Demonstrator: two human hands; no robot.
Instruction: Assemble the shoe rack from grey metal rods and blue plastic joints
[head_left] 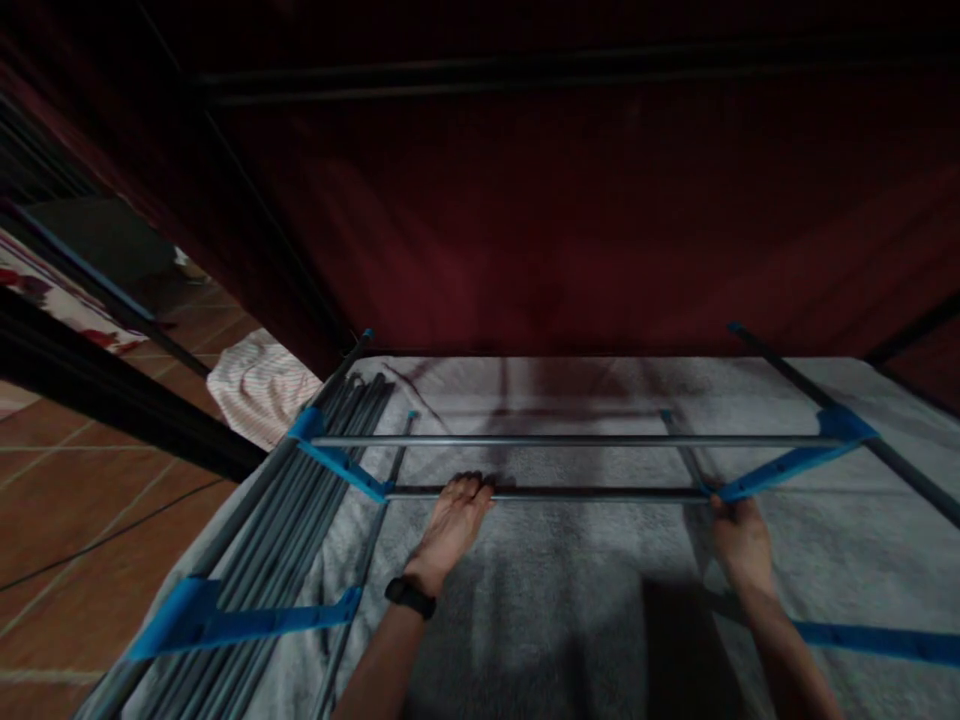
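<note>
A frame of grey metal tubes joined by blue plastic brackets stands over a grey blanket. My left hand (pixel 463 515) lies over the lower crossbar (pixel 600 494) left of its middle, its fingers curled over the tube. At that bar's right end, my right hand (pixel 741 540) grips the blue bracket (pixel 784 468), with its fingertips partly hidden. Farther back and higher runs a second crossbar (pixel 570 440) between the right bracket and the left blue bracket (pixel 341 468). Nearer me on the left is another blue bracket (pixel 225 625), attached to a long side tube.
Several loose grey tubes (pixel 300 525) lie bundled along the left edge of the blanket (pixel 540 600). A dark red panel (pixel 570 230) closes off the back. To the left are a tiled floor (pixel 97 500), a striped cloth (pixel 262 385) and a dark post (pixel 135 385).
</note>
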